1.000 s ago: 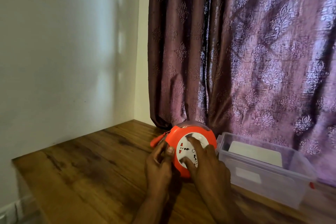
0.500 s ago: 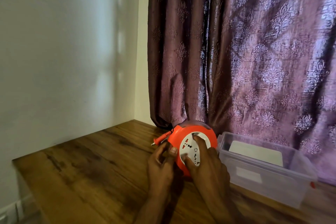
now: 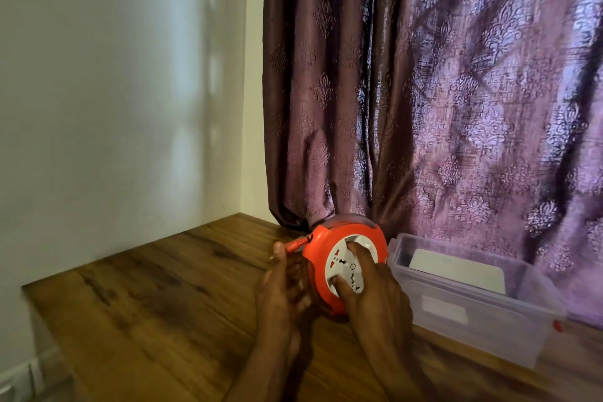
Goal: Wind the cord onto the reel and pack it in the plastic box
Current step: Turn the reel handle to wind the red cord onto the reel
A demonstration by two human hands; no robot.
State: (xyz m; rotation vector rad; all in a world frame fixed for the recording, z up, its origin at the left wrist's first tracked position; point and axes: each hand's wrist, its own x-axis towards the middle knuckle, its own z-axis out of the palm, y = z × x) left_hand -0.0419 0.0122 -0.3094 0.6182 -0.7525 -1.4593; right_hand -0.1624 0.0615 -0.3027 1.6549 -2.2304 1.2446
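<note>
An orange cord reel [image 3: 318, 248] with a white socket face stands on edge on the wooden table [image 3: 169, 297]. My right hand [image 3: 368, 290] presses its fingers into the white face. My left hand [image 3: 284, 284] holds the reel's left rim, thumb up beside the orange plug end [image 3: 297, 243] that sticks out at the upper left. The wound cord itself is hidden. A clear plastic box [image 3: 473, 320] stands open just right of the reel, with a white flat item inside.
A purple patterned curtain [image 3: 440, 91] hangs directly behind the reel and box. A pale wall [image 3: 114, 91] bounds the table on the left. The table's left edge drops off near a wall socket [image 3: 19, 378].
The plug end has drawn in closer to the reel's rim. My right fingers have shifted around the white face, and my left thumb has risen toward the plug.
</note>
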